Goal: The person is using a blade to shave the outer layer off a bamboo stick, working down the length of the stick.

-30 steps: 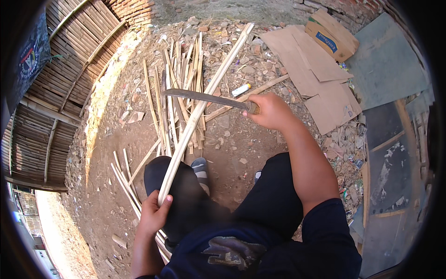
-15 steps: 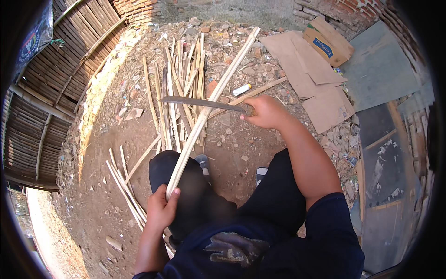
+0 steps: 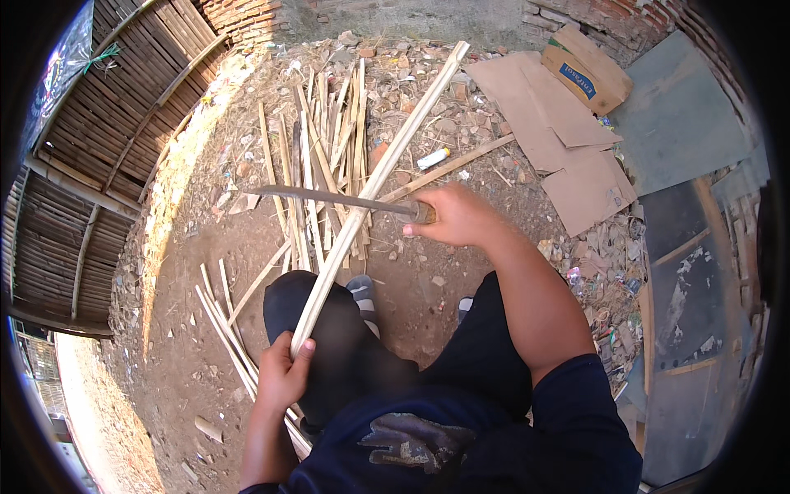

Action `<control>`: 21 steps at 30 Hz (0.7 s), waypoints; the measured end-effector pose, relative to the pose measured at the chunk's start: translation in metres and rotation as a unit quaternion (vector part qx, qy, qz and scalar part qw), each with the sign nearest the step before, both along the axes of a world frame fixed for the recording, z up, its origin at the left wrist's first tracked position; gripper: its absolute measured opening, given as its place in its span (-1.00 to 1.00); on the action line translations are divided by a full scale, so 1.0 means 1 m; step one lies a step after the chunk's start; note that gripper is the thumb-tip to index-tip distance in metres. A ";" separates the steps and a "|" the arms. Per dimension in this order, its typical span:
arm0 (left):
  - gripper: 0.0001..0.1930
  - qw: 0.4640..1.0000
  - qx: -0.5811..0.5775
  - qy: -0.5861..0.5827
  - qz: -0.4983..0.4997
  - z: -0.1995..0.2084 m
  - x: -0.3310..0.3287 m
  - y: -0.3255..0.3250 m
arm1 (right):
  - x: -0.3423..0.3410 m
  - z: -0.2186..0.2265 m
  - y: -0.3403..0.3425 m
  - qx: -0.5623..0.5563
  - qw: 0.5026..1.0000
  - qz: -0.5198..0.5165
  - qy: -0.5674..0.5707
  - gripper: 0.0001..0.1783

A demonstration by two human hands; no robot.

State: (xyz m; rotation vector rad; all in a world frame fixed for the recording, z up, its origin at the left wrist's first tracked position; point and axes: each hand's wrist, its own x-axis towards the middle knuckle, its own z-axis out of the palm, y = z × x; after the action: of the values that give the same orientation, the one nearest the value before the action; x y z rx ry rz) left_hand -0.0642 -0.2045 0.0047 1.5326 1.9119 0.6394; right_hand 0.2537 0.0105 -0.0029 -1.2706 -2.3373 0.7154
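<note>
My left hand (image 3: 285, 368) grips the near end of a long, pale bamboo strip (image 3: 395, 154), close to my left thigh. From there the strip slants up and away to the right, over the ground. Wrapped around the wooden handle of a machete (image 3: 329, 196) is my right hand (image 3: 453, 214). The long dark blade points left and crosses the strip around its middle. Whether its edge bites into the bamboo I cannot tell.
A heap of split bamboo strips (image 3: 317, 165) lies ahead on the rubble-strewn ground, with more strips (image 3: 220, 329) to the left. Flattened cardboard (image 3: 568, 123), a carton (image 3: 586, 70) and dark boards (image 3: 691, 280) are at the right. A bamboo-slat wall (image 3: 90, 123) stands at the left.
My right hand has moved slightly left and nearer to me with the machete, so more of the blade reaches past the strip. My left hand keeps its hold.
</note>
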 end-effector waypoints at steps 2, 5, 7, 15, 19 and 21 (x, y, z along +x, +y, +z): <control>-0.57 1.000 0.001 0.008 -0.002 -0.001 0.001 0.001 | 0.015 0.002 0.008 0.002 0.998 -0.059 -0.011 -0.51; -0.56 1.000 -0.006 -0.005 0.001 -0.008 0.002 0.004 | 0.024 0.009 0.008 0.001 0.997 -0.068 -0.023 -0.53; -0.57 1.000 -0.020 -0.019 -0.002 -0.007 0.008 0.012 | 0.025 -0.010 0.002 0.032 0.999 -0.029 0.009 -0.56; -0.57 0.995 -0.078 -0.055 -0.005 -0.003 0.033 0.033 | 0.045 -0.011 -0.004 0.055 0.997 0.057 0.001 -0.61; -0.62 0.992 -0.098 -0.072 -0.017 0.001 0.040 0.038 | 0.067 -0.001 0.007 0.048 0.998 -0.040 -0.023 -0.65; -0.64 0.991 -0.107 -0.074 -0.023 0.002 0.040 0.039 | 0.073 0.000 0.008 0.052 0.997 -0.054 -0.008 -0.67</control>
State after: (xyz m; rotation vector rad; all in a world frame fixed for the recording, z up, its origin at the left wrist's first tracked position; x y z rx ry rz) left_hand -0.0237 -0.1655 0.0064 1.3518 1.7657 0.4955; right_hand 0.3263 0.0183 -0.0029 -1.3501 -2.2664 0.5433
